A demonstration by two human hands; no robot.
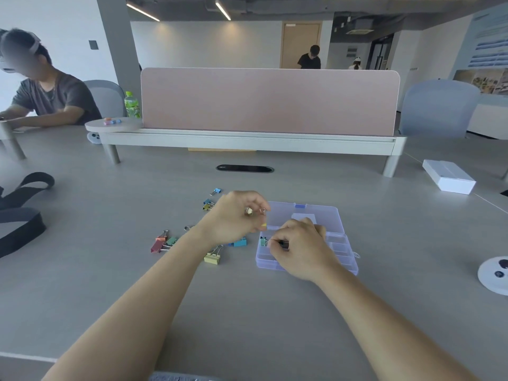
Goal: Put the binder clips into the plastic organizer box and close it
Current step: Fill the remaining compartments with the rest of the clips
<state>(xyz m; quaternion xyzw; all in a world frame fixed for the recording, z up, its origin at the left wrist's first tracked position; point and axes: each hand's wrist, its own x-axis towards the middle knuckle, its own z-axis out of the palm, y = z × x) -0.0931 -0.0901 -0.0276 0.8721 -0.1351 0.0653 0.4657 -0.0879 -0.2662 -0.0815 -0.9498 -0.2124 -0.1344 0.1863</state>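
A: Nearest you, your left forearm (137, 303) and right forearm (384, 320) rise from the bottom edge to mid-frame. Left of centre, loose clips (212, 258) lie scattered on the desk (96, 270), apart from the box (349, 259).

B: Your left hand (233, 218), at the left edge of the lid (327, 215), has its fingers curled, pinching a small gold clip (248, 211). Right of it the box lies open, with a green clip (264, 241) already in a left compartment.

A: Your right hand (299, 250) hovers over those compartments, thumb and fingers pinching a dark clip (284, 245). I'd lower it until it sits inside one cell before you let go, with the wire handles folded flat, or the lid may not shut later.

B: Then bring the gold one across, and keep the hinge side free.

A: Writing? The label on the bottle (132, 104), upper left, and the white patch (303, 217) on the lid are too blurred to read.
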